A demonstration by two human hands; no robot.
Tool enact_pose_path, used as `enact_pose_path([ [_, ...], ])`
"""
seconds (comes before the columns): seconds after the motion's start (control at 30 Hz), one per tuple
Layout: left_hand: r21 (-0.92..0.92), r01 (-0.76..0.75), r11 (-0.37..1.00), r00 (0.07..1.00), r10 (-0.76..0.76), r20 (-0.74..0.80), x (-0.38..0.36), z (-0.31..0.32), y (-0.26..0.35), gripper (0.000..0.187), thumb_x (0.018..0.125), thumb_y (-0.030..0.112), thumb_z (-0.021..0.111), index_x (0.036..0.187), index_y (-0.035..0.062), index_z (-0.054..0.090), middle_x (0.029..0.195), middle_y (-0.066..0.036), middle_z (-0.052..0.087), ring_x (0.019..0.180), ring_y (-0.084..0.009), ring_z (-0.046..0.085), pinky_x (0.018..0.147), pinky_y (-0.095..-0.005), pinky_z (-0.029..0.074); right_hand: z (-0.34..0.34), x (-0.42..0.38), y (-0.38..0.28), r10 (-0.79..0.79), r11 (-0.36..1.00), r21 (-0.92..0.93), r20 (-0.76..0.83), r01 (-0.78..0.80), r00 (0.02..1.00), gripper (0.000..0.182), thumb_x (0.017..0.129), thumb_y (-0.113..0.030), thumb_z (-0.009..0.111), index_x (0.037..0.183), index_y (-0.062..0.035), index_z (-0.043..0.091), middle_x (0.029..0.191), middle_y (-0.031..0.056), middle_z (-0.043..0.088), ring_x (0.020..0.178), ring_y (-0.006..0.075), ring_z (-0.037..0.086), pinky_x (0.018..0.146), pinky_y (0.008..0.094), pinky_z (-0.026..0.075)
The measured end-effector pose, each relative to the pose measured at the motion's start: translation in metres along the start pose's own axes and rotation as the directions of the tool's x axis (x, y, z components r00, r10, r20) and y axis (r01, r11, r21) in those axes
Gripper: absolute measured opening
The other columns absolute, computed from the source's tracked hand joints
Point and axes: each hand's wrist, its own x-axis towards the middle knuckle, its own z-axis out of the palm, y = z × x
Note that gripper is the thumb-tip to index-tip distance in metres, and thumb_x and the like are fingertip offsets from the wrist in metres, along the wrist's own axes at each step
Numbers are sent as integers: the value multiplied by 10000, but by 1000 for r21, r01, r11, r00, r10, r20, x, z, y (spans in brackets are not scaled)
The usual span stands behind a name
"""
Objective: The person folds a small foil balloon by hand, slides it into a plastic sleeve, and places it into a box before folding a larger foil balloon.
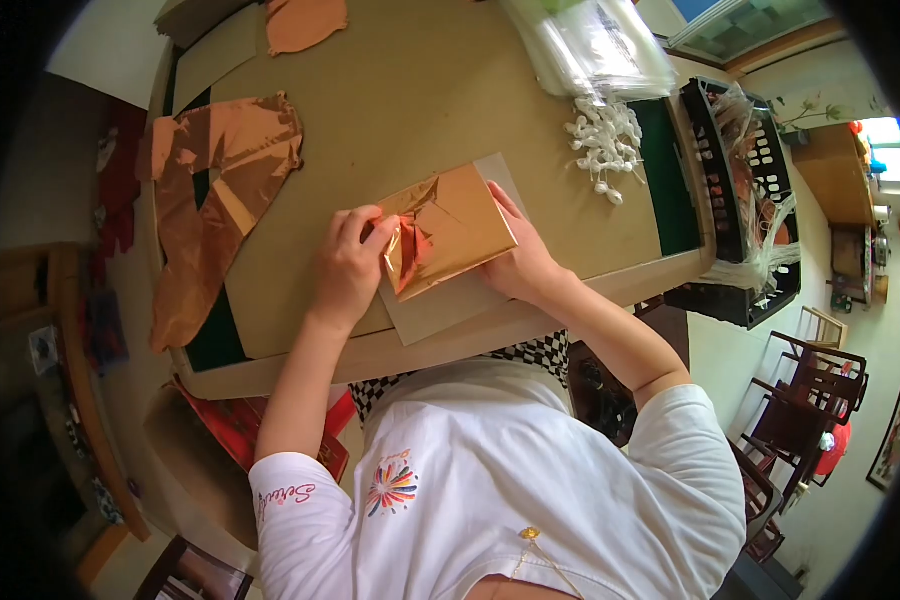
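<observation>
A gold foil packet [465, 215] is pinched at nine o'clock by the left hand [348, 252]. It's held at three by the right hand [522, 262].

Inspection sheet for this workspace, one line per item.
Surface: tan board over the tabletop, green showing at its edges.
Job's things: flat gold foil packet, crumpled at its left end, red showing there; grey card beneath.
Clutter: copper foil pieces, clear plastic bags, small white pieces, kind unclear.
Hands: left hand pinches the packet's crumpled end; right hand holds its right edge.
Cables: nothing seen.
Surroundings: black plastic crate beside the table, dark wooden chairs beyond.
</observation>
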Motion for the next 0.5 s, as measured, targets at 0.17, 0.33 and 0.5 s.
enact_pose_path([
  [0.17,7,20,1000,999,-20,-26,-8,8,-1,310,766,0,643,1044,130,689,1080,-51,581,995,-239,573,832,-351,524,-35,-6,32,316,936,191,-98,-294,944,338,751,108,565,1020,-42,704,1226,137,623,1153,344,589,947,389,512],
  [0.33,-7,7,1000,1000,-7,-26,-7,11,-1,277,804,9,624,1060,101,671,1123,-79,575,1017,-254,573,859,-368,512,-44,48,18,166,986,52,-95,-161,982,322,790,31,631,1106,-25,658,1257,157,599,1185,343,555,958,396,494],
  [0.5,-56,73,996,995,-77,-71,-5,10,1,398,860,0,573,1250,68,530,1331,-139,528,1087,-304,565,918,-400,477,-8,42,13,-63,977,-193,129,87,990,433,951,-230,563,1338,-42,521,1388,116,522,1330,281,441,1109,457,328],
])
